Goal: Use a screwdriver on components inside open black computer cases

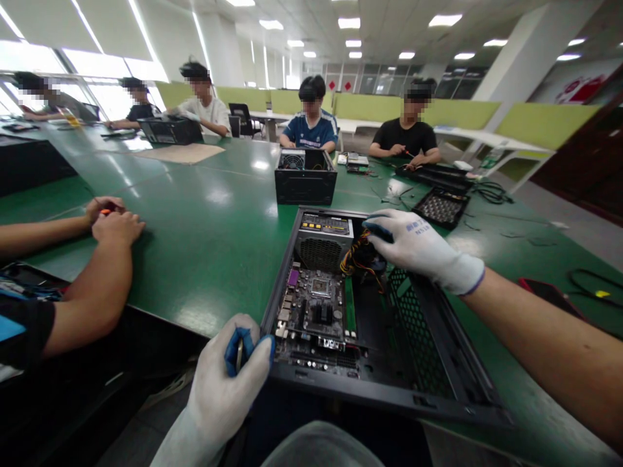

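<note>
An open black computer case (423, 402) lies on its side in front of me. Inside it are a motherboard (296, 311) with a bare processor socket, a green memory stick (350, 305) and a grey power supply (325, 246). My right hand (418, 243), in a white glove with blue fingertips, reaches over the far right part of the case. Its thumb and fingers close at a bundle of yellow, black and orange cables (359, 254). Beside the near left corner, my gloved left hand (228, 376) curls around a small metallic piece (239, 355), mostly hidden by the fingers.
Another open case (305, 188) stands beyond mine on the green table (214, 259). A co-worker's hands (114, 220) rest at the left. To the right are a black perforated panel (442, 207), loose cables (491, 192) and a red-edged dark object (549, 297). Several people sit across.
</note>
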A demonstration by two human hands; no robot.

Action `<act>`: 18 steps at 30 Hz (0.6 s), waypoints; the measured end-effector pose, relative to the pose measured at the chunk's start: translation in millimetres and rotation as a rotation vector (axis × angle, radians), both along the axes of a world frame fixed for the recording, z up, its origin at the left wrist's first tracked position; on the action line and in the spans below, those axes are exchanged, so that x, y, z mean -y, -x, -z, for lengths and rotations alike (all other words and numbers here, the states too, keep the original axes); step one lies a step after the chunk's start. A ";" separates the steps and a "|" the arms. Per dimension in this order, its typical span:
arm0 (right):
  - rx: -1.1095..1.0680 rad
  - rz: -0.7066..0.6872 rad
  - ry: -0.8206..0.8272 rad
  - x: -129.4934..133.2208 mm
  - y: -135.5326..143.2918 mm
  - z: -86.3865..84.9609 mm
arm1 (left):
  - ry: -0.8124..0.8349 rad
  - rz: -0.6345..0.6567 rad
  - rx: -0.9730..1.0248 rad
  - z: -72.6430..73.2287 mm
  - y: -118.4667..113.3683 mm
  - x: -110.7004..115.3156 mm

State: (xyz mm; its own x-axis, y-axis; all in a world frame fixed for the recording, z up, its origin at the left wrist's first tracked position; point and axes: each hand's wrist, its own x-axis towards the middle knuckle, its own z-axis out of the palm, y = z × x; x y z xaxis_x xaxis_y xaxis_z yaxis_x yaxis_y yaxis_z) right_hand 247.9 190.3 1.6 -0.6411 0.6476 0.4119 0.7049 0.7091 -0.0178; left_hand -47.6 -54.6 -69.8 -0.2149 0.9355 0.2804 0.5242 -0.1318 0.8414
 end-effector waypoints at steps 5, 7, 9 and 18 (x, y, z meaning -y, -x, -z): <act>-0.118 0.042 -0.019 7.5 -9.8 1.9 | 0.018 -0.014 -0.044 -1.2 -1.1 -0.8; -0.197 0.090 0.011 13.0 -15.0 2.4 | 0.036 -0.032 -0.096 -5.2 -1.3 0.0; -0.297 0.133 0.039 20.8 -21.7 4.0 | 0.032 -0.065 -0.180 -11.7 0.4 1.0; -1.073 0.360 0.153 28.5 -68.1 70.2 | -0.068 0.101 -0.530 -80.0 -8.1 -30.0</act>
State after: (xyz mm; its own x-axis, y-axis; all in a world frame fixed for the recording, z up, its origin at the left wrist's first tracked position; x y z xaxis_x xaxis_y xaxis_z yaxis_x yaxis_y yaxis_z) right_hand 316.0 161.8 -68.6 0.2266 0.8129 0.5364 0.4361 0.4078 -0.8022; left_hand -39.5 -24.5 10.2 0.0627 0.9201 0.3866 0.8561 -0.2487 0.4529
